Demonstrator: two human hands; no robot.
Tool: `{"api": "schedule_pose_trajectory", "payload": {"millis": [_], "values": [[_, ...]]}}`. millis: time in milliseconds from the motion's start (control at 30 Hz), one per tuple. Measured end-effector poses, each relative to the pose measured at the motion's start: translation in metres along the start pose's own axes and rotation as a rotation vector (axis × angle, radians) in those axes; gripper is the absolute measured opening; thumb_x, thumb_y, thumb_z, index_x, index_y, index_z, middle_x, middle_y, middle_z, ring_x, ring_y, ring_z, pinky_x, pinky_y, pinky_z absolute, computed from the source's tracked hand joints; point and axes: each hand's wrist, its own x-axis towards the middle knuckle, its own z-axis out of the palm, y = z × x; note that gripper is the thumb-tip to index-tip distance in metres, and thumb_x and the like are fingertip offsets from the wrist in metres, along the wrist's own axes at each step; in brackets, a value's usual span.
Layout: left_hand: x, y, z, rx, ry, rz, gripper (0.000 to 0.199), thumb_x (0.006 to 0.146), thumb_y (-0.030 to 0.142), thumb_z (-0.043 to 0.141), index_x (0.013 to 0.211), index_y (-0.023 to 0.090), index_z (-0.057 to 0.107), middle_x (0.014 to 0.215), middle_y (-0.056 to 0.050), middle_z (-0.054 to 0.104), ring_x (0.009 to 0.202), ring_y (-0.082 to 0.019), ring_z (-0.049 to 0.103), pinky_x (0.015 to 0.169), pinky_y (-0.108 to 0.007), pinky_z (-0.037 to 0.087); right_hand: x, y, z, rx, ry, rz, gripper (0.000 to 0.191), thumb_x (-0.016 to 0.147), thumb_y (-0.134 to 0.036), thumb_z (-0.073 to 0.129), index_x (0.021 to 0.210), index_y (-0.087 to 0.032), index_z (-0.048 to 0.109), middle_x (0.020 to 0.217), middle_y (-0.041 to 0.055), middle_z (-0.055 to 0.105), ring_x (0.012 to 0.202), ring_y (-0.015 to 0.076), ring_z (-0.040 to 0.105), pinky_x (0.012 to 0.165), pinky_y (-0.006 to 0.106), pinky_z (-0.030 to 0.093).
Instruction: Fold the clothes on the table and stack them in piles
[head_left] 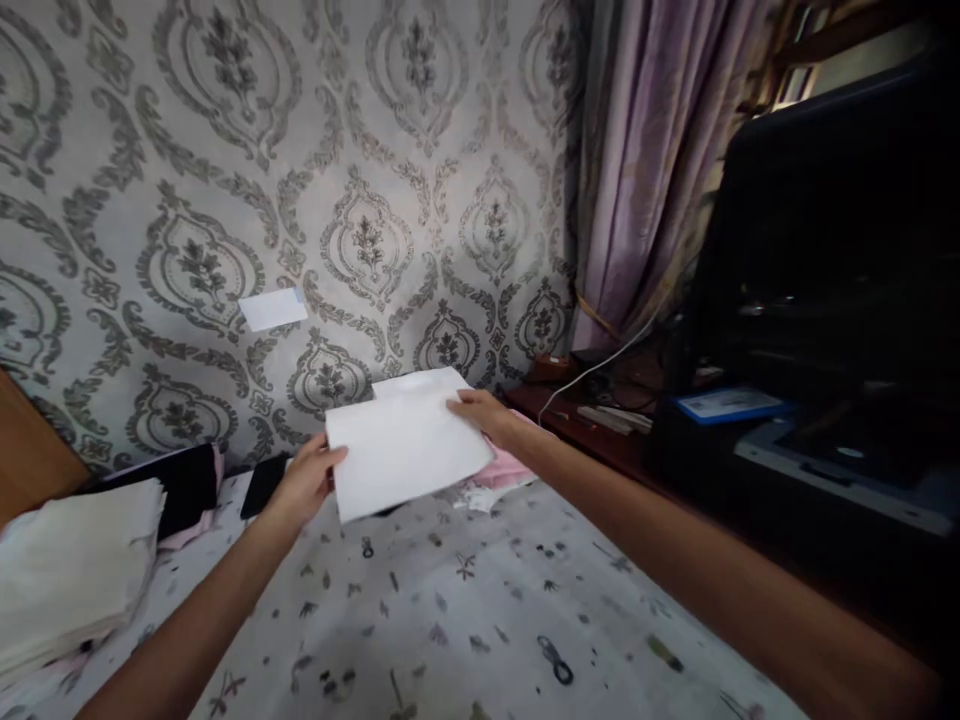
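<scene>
A flat white rectangular sheet (405, 450) is held up above the bed by both hands. Whether it is paper or folded cloth I cannot tell. My left hand (309, 480) pinches its left edge, thumb on top and fingers underneath. At the upper right edge, my right hand (484, 412) grips with the thumb over the top face. Behind the sheet another white piece (424, 382) sticks out at the back. Pink cloth (506, 467) and some white scraps (484, 497) lie beneath its right side, partly hidden.
A stack of white sheets (75, 570) sits at the left, beside a black item (187, 480). Patterned bedding (450, 620) spreads below. A small white card (274, 310) is on the wallpapered wall. To the right stand a dark cluttered table (559, 408) with a cable and a large black object (817, 250).
</scene>
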Motion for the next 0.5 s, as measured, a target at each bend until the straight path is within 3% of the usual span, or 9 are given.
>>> {"api": "schedule_pose_trajectory", "payload": {"millis": [133, 233, 367, 500], "values": [[0.083, 0.015, 0.051, 0.067, 0.064, 0.058, 0.038, 0.065, 0.009, 0.066, 0.102, 0.016, 0.063, 0.086, -0.006, 0.075, 0.078, -0.021, 0.070, 0.066, -0.031, 0.057, 0.071, -0.008, -0.029, -0.159, 0.168, -0.027, 0.013, 0.085, -0.022, 0.058, 0.090, -0.014, 0.068, 0.078, 0.0026, 0.070, 0.069, 0.0170, 0.063, 0.061, 0.025, 0.050], [0.133, 0.014, 0.075, 0.111, 0.093, 0.067, 0.039, 0.070, 0.008, 0.066, 0.107, 0.017, 0.063, 0.085, -0.005, 0.075, 0.080, -0.022, 0.071, 0.068, -0.031, 0.057, 0.119, -0.005, -0.041, -0.309, 0.259, -0.053, 0.013, 0.087, -0.021, 0.058, 0.087, -0.013, 0.069, 0.084, 0.0031, 0.069, 0.084, 0.0208, 0.064, 0.069, 0.027, 0.050], [0.176, -0.012, 0.086, 0.207, 0.127, 0.016, 0.028, 0.081, 0.013, 0.066, 0.108, 0.015, 0.064, 0.091, -0.006, 0.073, 0.081, -0.021, 0.070, 0.071, -0.033, 0.058, 0.162, 0.022, -0.039, -0.485, 0.285, -0.048, 0.020, 0.092, -0.029, 0.061, 0.104, -0.014, 0.067, 0.107, 0.0066, 0.068, 0.100, 0.0224, 0.063, 0.084, 0.036, 0.053], [0.197, -0.048, 0.086, 0.316, 0.139, -0.065, 0.034, 0.092, 0.034, 0.062, 0.120, 0.015, 0.059, 0.117, -0.009, 0.064, 0.099, -0.021, 0.065, 0.084, -0.042, 0.057, 0.177, 0.066, -0.026, -0.624, 0.267, 0.038, 0.035, 0.095, -0.036, 0.060, 0.124, -0.017, 0.058, 0.124, 0.0094, 0.060, 0.104, 0.0216, 0.063, 0.087, 0.043, 0.055]]}}
